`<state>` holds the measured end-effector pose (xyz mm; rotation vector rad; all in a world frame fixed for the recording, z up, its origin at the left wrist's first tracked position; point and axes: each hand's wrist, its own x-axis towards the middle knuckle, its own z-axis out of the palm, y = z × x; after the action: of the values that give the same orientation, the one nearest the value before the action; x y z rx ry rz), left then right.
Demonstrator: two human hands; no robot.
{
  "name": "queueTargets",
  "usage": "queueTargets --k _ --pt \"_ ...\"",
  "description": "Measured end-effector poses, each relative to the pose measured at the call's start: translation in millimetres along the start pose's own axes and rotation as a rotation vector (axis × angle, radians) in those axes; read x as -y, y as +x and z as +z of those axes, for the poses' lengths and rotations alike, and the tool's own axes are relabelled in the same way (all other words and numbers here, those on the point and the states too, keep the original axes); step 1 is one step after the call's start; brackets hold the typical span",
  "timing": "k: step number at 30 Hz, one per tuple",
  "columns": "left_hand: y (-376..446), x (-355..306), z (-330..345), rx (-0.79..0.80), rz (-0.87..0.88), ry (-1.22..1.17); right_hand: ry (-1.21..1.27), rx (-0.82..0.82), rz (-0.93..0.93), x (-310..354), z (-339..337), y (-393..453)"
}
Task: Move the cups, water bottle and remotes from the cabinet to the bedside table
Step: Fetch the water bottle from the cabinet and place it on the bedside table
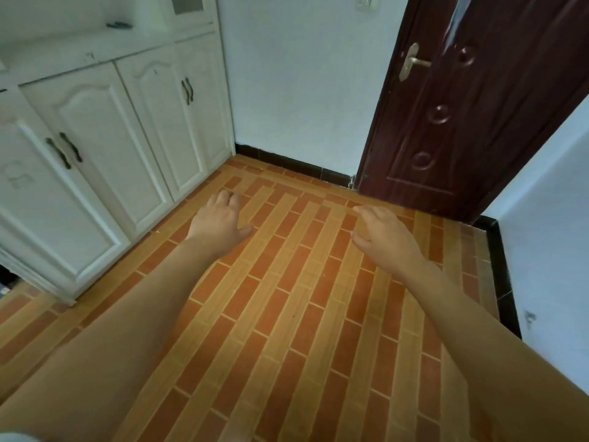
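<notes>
The white cabinet (95, 122) stands along the left, its lower doors closed. On its countertop at the top left lies a small dark object (119, 25), possibly a remote. No cups, water bottle or bedside table are in view. My left hand (218, 220) is stretched out over the floor, empty, fingers relaxed, in front of the cabinet doors. My right hand (385, 237) is held out to the right of it, empty, with loosely curved fingers.
Orange and tan brick-pattern tiles (287, 314) cover the floor. A dark brown door (462, 106) with a brass handle stands at the back right. White walls with black skirting close the back and right side.
</notes>
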<state>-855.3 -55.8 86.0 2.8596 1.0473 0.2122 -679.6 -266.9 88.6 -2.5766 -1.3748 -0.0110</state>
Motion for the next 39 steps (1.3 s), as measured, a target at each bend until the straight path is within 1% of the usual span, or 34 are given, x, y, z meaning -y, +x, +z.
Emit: queueTargets --k 5,11,16,19,24,29,36,39 --pt "32 -22 18 0.019 0.020 -0.021 0.021 0.018 0.026 -22 6 27" --pt "102 -22 35 0.012 0.019 -0.060 0.026 0.042 0.017 -46 20 90" --pt "190 -7 52 0.016 0.039 -0.031 0.021 0.000 0.015 -56 30 177" --pt "247 -1 56 0.043 0.055 0.013 0.030 0.014 0.032 -59 35 234" --pt "339 12 53 0.017 0.082 -0.035 0.060 -0.004 0.047 -64 33 317" --pt "404 23 52 -0.009 0.084 -0.068 0.084 0.008 0.041 -69 40 386" --pt "477 51 67 -0.024 -0.009 -0.046 0.092 0.021 -0.049 -85 57 496" --pt "516 60 70 -0.008 -0.065 -0.013 0.107 0.042 -0.118 -95 59 549"
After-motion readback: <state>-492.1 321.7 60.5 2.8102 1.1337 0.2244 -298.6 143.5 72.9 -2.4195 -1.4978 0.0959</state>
